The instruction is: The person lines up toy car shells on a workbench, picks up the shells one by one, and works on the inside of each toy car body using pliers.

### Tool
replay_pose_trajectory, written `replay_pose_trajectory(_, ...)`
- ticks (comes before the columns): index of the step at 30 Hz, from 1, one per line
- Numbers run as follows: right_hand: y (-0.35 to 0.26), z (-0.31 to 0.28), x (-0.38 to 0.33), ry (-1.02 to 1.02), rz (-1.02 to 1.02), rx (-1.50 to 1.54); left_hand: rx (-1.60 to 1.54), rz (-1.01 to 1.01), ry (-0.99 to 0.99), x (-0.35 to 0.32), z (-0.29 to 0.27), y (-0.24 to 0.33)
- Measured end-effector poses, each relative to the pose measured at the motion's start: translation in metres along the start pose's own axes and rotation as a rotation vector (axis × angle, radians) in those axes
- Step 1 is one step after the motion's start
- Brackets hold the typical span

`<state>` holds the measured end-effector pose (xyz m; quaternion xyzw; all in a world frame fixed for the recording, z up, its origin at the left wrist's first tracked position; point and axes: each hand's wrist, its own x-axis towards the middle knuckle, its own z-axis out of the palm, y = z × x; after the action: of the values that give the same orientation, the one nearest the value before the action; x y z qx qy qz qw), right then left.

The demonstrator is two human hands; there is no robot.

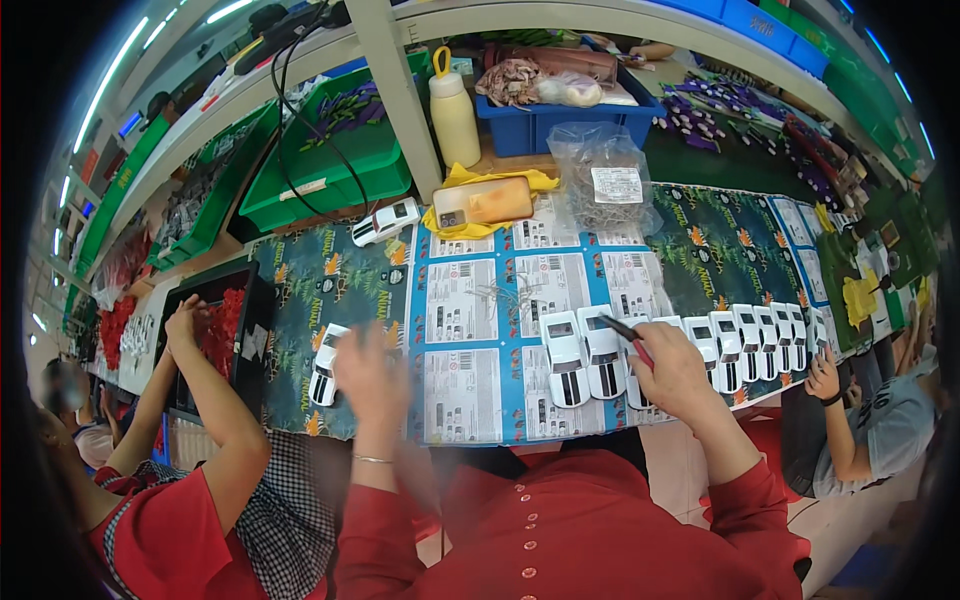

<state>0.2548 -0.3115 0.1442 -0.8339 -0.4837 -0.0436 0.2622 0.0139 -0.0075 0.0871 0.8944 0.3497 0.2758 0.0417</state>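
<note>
My right hand (672, 368) is closed around a slim black-tipped tool (628, 331) with a red part at the grip; its exact kind is unclear. The tip lies over a white toy car (602, 365) with black stripes. Beside it stands another white toy car (562, 360), and several more run in a row to the right, some partly hidden by my hand. My left hand (372, 378) is smeared by motion, right beside a lone white toy car (325, 367); whether it touches the car cannot be made out. Thin metal pins (512, 298) lie loose on the printed sheet.
At the back are a clear bag of metal pins (605, 190), a phone (484, 201) on yellow cloth, a cream bottle (453, 115), a blue bin (520, 133) and another toy car (385, 222). Co-workers sit either side; the left one's hands (185, 325) reach into a black bin with red parts.
</note>
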Motion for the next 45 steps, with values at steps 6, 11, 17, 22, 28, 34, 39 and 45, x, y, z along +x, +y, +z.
replay_pose_trajectory(6, 0.011, -0.009, -0.020, -0.023, 0.181, -0.032, -0.314, 0.520, -0.260, -0.009, 0.019, 0.160)
replay_pose_trajectory(11, 0.017, -0.016, -0.041, 0.134, 0.138, -0.227, -0.313, 0.644, -0.434, -0.015, 0.037, 0.203)
replay_pose_trajectory(17, 0.024, -0.001, -0.058, 0.042, 0.195, -0.229, -0.329, 0.656, -0.423, -0.025, 0.035, 0.201)
replay_pose_trajectory(22, 0.002, 0.009, -0.057, -0.004, 0.205, -0.009, -0.332, 0.644, -0.387, -0.041, 0.021, 0.182)
replay_pose_trajectory(28, -0.034, 0.027, -0.039, -0.103, 0.156, 0.359, -0.269, 0.543, -0.347, -0.045, -0.002, 0.121)
replay_pose_trajectory(34, -0.062, 0.045, -0.011, -0.288, -0.030, 0.538, -0.206, 0.452, -0.222, -0.031, -0.007, 0.054)
replay_pose_trajectory(39, -0.053, 0.036, 0.030, -0.446, 0.092, 0.429, -0.175, 0.183, -0.056, -0.034, -0.017, 0.033)
replay_pose_trajectory(45, -0.032, 0.053, 0.076, -0.362, 0.009, -0.120, -0.190, -0.064, -0.165, -0.042, -0.016, 0.030)
